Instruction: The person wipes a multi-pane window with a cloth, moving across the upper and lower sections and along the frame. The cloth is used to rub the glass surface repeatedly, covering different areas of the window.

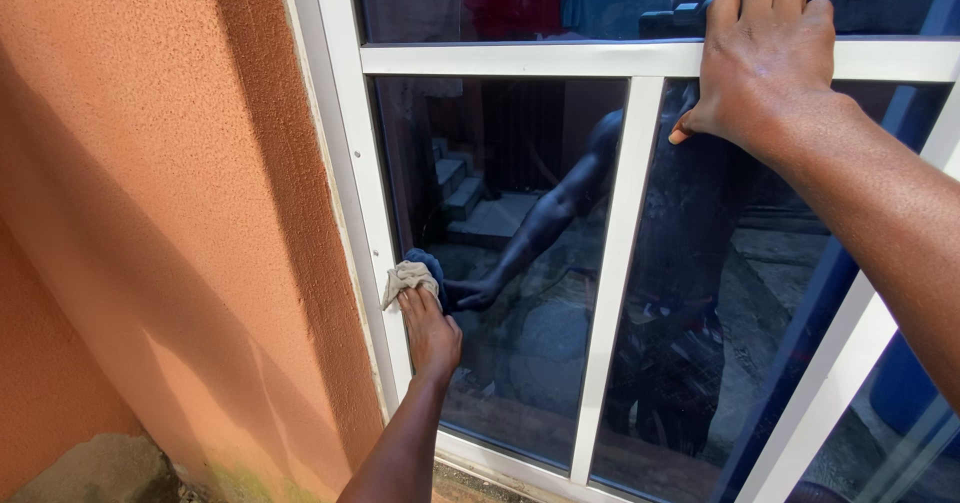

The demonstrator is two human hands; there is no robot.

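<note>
While the wiping goes on: left hand [432, 331] has its fingers pressed flat on a beige cloth [408, 279] against the window pane [520, 263], at nine o'clock by the white frame [352, 163].
Right hand: right hand [765, 58] grips the upper crossbar [520, 59], fingers curled over it.
Progress: I judge only this edge of the pane is in hand; what is already clean cannot be told.

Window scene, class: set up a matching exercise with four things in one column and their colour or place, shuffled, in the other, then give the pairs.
1. cloth
2. wall
3. window frame
4. right hand

A. orange, rough
B. gripping the top crossbar
C. white
D. beige, pressed against the glass by the left hand

Pairs: 1-D, 2-A, 3-C, 4-B
</note>
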